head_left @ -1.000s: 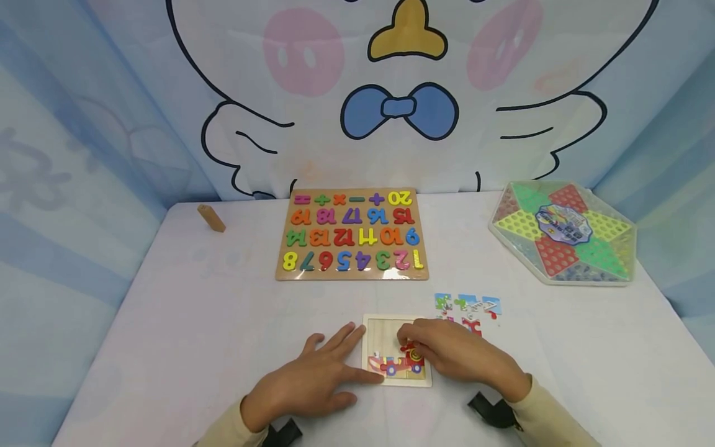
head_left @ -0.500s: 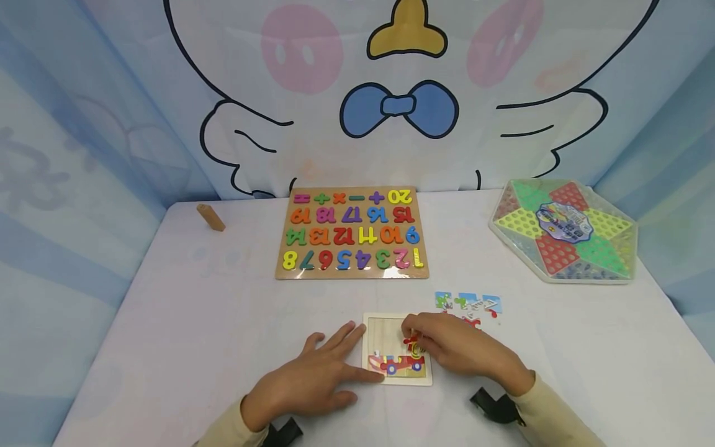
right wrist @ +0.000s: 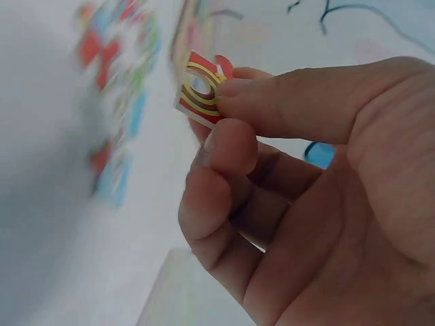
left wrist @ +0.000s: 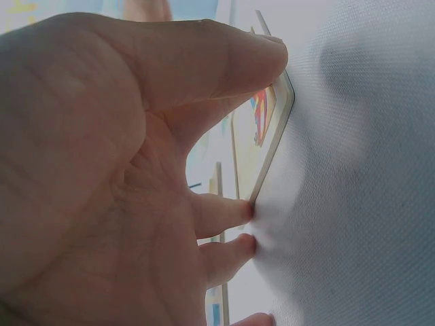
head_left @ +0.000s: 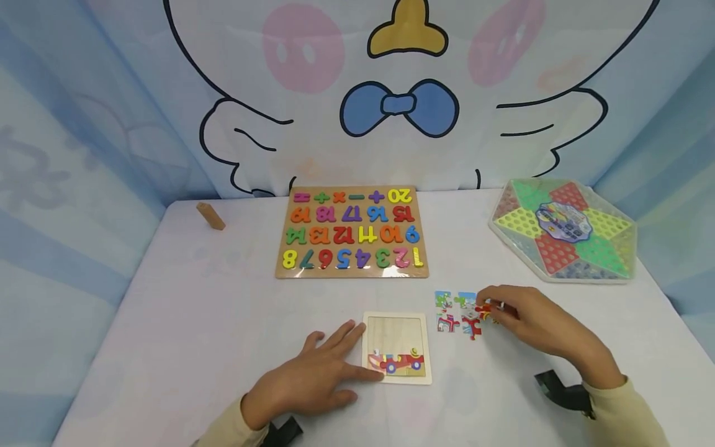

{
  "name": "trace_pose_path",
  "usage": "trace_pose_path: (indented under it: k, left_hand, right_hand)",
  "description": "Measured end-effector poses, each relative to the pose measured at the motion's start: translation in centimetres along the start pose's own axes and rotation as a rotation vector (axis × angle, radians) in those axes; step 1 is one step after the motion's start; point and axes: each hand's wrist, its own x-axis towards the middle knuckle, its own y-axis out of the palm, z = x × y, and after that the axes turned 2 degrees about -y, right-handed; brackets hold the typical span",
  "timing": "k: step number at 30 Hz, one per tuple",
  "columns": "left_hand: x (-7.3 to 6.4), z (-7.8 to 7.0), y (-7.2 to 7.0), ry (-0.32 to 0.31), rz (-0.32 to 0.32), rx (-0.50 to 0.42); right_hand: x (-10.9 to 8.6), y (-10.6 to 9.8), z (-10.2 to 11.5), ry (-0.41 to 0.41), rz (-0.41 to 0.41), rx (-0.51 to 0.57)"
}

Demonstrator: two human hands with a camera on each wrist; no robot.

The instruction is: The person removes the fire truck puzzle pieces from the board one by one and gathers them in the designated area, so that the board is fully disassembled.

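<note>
My right hand (head_left: 544,323) pinches a red and yellow jigsaw piece (right wrist: 198,92) between thumb and fingers, above the loose pieces to the right of the frame. My left hand (head_left: 310,379) lies with fingers spread, its fingertips touching the left and lower edges of the wooden puzzle frame (head_left: 429,347). Inside that frame, a row of joined pieces (head_left: 399,363) along the bottom shows a red vehicle; bare wood shows above. Several loose jigsaw pieces (head_left: 447,323) lie on the cloth, some partly hidden by the right hand.
Behind the frame lies a wooden number board (head_left: 352,248). A hexagonal board-game box (head_left: 564,233) sits at the back right, and a small wooden block (head_left: 211,216) at the back left. White cloth covers the table (head_left: 195,310).
My right hand has moved right, from over the puzzle frame to the loose pieces, carrying the red and yellow jigsaw piece. The left hand stays in place.
</note>
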Motion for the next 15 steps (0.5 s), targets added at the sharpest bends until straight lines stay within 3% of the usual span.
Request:
trace_pose_path:
  k: [6,15]
  left_hand:
    - [0.0,-0.1,-0.2,-0.005,0.008,-0.004]
    - [0.0,0.0,-0.2,0.000,0.014,-0.010]
  right_hand:
    - [-1.7,0.8,-2.6,0.059,0.071,0.008]
    - [-1.7,2.3,-2.8,0.054,-0.036,-0.091]
